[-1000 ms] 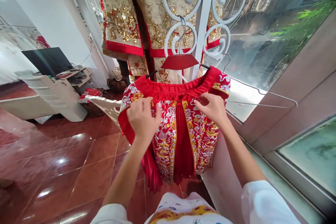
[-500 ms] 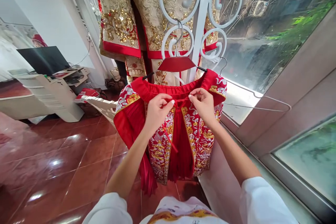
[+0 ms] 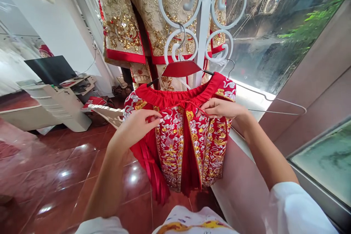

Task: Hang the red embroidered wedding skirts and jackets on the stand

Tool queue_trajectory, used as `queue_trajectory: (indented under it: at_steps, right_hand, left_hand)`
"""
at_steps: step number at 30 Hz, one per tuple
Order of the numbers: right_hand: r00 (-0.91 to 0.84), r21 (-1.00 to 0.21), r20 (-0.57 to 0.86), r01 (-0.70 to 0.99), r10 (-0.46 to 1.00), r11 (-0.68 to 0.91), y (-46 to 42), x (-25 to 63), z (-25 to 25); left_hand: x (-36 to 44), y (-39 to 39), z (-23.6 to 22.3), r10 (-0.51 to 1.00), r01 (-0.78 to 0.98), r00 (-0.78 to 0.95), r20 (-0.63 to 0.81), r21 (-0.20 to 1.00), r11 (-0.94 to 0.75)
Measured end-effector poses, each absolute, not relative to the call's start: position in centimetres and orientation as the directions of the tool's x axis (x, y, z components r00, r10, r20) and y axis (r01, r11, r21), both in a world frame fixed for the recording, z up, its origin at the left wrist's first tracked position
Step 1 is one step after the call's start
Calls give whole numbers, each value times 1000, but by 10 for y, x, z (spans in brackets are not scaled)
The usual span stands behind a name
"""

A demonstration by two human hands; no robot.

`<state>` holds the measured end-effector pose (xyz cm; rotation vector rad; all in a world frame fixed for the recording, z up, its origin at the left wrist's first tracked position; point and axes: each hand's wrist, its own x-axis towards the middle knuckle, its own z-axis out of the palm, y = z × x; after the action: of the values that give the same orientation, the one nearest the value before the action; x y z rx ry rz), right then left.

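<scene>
A red skirt [image 3: 171, 146] with gold and silver embroidery hangs by its gathered waistband [image 3: 161, 98] from a hanger [image 3: 181, 68]. At the middle of the waistband a thin red drawstring [image 3: 196, 106] is looped and runs toward the right. My right hand [image 3: 223, 109] pinches that drawstring just in front of the embroidered panel. To the left, my left hand [image 3: 138, 126] is closed in a pinch close to the skirt's front; what lies between its fingertips is hidden. Red pleated fabric [image 3: 155, 175] hangs below my left hand.
Behind the skirt stands a white scrollwork metal rack [image 3: 202, 25], with a gold-beaded cream garment [image 3: 123, 25] hanging beyond it. A bare wire hanger [image 3: 285, 102] juts out at the right by the window. A desk with a monitor [image 3: 51, 69] stands at the left.
Both hands have moved apart from the middle of the waistband, left hand leftward and down, right hand rightward. The drawstring now stretches from the middle to my right hand.
</scene>
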<state>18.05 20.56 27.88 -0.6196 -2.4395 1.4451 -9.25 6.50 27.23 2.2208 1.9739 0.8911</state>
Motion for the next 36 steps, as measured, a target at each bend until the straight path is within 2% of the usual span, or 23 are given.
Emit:
queue_trajectory:
  at_steps: [2,4,6,8,9,11,13,15,17,21,28,32,36]
  right_hand:
    - [-941,-856,-79,234,330,460,210,186,286]
    - [-945,-856,-42,201,324,476,211,187,290]
    - [-881,-877,156,84,447,473,208,179,289]
    - [-716,-869,376,-53,588,492,203,164,284]
    - [-626,-850,454,-89,634,520,201,154,281]
    - [-483,-776,577,-73,659,626,198,137,274]
    - [-399,-633,703,27,589,774,198,125,268]
    - [-411,-436,788,155,459,886,198,121,263]
    - [-477,-255,804,264,356,930,197,123,259]
    - [-564,-40,780,387,271,921,193,131,254]
    - [-562,4,802,342,201,940,195,132,254]
    - [-550,20,809,382,210,924,196,132,255]
    - [-440,-24,833,576,334,817,196,144,248]
  left_hand:
    - [-86,66,271,779,959,-165,605,284,-17]
    - [-76,76,270,553,958,-267,789,278,66]
    - [-66,91,268,365,943,-312,877,331,11]
    - [-55,106,268,276,905,-355,893,403,-139]
    - [-49,112,268,293,863,-378,878,449,-232]
    - [-38,122,268,457,720,-369,810,560,-411]
    - [-28,128,268,650,564,-278,707,668,-485]
    - [-22,131,268,746,504,-197,636,719,-479]
    - [-19,132,267,764,514,-175,620,720,-466]
    - [-19,133,262,752,566,-168,638,687,-456]
    - [-20,130,255,716,714,34,698,484,-506]
    - [-19,124,254,667,756,58,742,404,-515]
    - [-35,112,247,594,944,-32,804,220,-246]
